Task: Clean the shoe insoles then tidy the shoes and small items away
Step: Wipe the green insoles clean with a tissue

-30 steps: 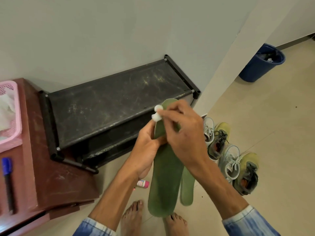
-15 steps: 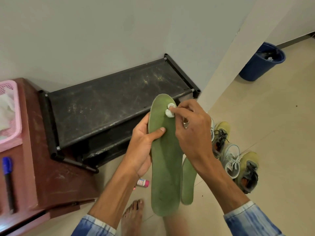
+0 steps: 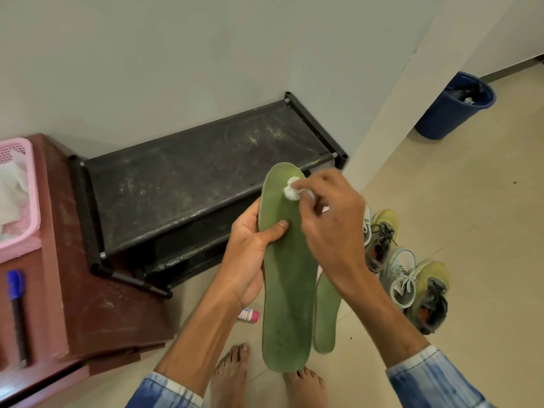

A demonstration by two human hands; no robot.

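Observation:
My left hand (image 3: 250, 245) grips a long green insole (image 3: 287, 284) by its left edge, thumb across the face, holding it upright in front of me. My right hand (image 3: 329, 219) pinches a small white cotton wad (image 3: 291, 191) and presses it on the insole's toe end. A second green insole (image 3: 325, 316) shows behind the first, partly hidden; what holds it I cannot tell. A pair of yellow-grey sneakers (image 3: 412, 278) stands on the floor to the right. A small pink-and-white bottle (image 3: 248, 315) lies on the floor under my left wrist.
A black two-tier shoe rack (image 3: 188, 184) stands against the wall. Left of it a brown cabinet (image 3: 88, 304) carries a pink basket (image 3: 20, 201) with white cloth and a blue marker (image 3: 16, 304). A blue bin (image 3: 453, 107) is at the far right. My bare feet are below.
The insole turned its face toward me and rose slightly. My right hand brought the cotton wad from beside the toe edge onto the insole's toe area, where it now presses.

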